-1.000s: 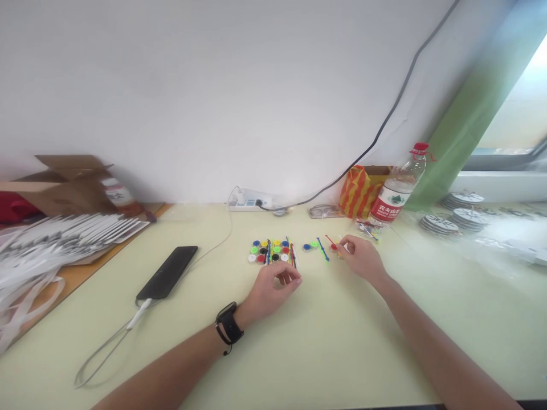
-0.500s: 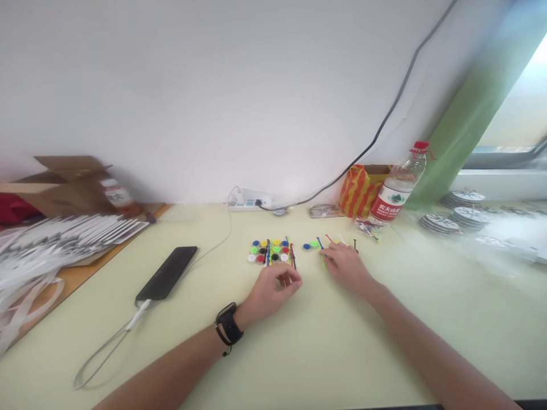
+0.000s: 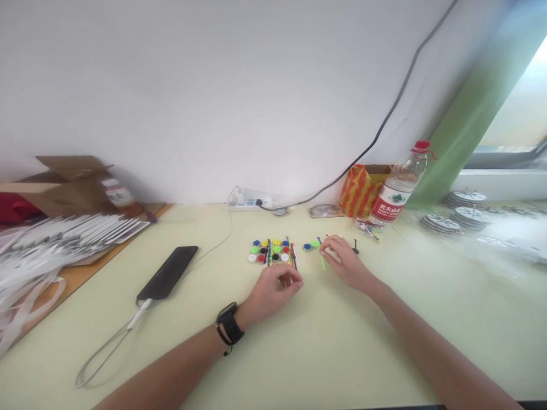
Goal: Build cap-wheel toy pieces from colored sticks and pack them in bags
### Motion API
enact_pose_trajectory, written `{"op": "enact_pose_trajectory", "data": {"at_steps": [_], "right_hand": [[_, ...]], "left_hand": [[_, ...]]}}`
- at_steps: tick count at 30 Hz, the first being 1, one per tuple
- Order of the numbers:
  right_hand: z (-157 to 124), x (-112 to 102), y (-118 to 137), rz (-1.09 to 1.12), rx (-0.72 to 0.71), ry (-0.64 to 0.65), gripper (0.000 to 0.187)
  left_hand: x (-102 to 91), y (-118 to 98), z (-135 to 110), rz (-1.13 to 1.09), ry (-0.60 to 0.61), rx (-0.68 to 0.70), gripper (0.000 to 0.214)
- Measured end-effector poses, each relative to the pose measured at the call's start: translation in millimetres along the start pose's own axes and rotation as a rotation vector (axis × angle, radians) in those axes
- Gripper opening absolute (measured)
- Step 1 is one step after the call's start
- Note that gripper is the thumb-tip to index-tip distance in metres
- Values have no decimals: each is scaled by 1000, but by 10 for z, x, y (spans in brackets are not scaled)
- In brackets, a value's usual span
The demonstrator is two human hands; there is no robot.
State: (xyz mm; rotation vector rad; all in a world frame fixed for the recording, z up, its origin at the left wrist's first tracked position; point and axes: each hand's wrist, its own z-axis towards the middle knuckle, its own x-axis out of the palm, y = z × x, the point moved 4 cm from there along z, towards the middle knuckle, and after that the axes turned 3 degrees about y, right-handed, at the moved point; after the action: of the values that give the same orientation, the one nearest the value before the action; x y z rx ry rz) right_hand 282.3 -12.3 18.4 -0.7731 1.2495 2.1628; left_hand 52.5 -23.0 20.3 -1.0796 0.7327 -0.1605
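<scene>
Two groups of small coloured pieces lie on the table. My left hand (image 3: 273, 287), a black watch at its wrist, rests just in front of the larger group of round discs (image 3: 260, 258) and thin coloured sticks (image 3: 293, 256). Its thumb and fingertips curl together into a ring, and nothing shows between them. My right hand (image 3: 345, 262) is over the smaller group, thumb and bent fingers apart, with no piece visible in its grasp. By its fingertips are a blue disc (image 3: 307, 247), a green disc (image 3: 314, 245) and a green stick (image 3: 322, 262). A black stick-like piece (image 3: 355, 247) lies to its right; other pieces are partly hidden.
A black phone (image 3: 168, 273) with a white cable lies at left, near stacked white items (image 3: 94, 233). Behind are a power strip (image 3: 250, 200), a red-labelled bottle (image 3: 397, 191) and a small bag of pieces (image 3: 370, 229). Stacks of round discs (image 3: 440, 223) are at right.
My right hand has lifted slightly up from the sticks and its thumb and fingers have parted, uncovering more of the green stick and the black piece. My left hand stays almost still.
</scene>
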Motion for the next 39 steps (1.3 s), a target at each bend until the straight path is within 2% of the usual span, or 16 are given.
{"op": "enact_pose_trajectory", "data": {"at_steps": [5, 9, 11, 13, 16, 20, 30, 39], "right_hand": [[12, -95, 6, 213, 133, -66, 23], [4, -52, -55, 489, 220, -56, 27], [-4, -21, -105, 520, 253, -67, 25], [-15, -10, -158, 452, 274, -102, 20], [-25, -21, -211, 223, 254, -152, 13], [-24, 5, -225, -10, 160, -134, 20], [-45, 116, -211, -156, 122, 39, 19], [-38, 66, -131, -181, 128, 26, 18]], "left_hand": [[1, 0, -2, 3, 6, -8, 10], [1, 1, 2, 7, 14, -15, 12], [4, 0, 2, 9, 22, -22, 13], [8, -1, 2, 9, 32, -27, 14], [15, 2, 3, 7, 38, -28, 14], [20, 15, 3, 3, 37, -29, 13], [17, 10, 4, -5, 25, -19, 14], [23, -8, 5, 13, 43, -14, 14]]}}
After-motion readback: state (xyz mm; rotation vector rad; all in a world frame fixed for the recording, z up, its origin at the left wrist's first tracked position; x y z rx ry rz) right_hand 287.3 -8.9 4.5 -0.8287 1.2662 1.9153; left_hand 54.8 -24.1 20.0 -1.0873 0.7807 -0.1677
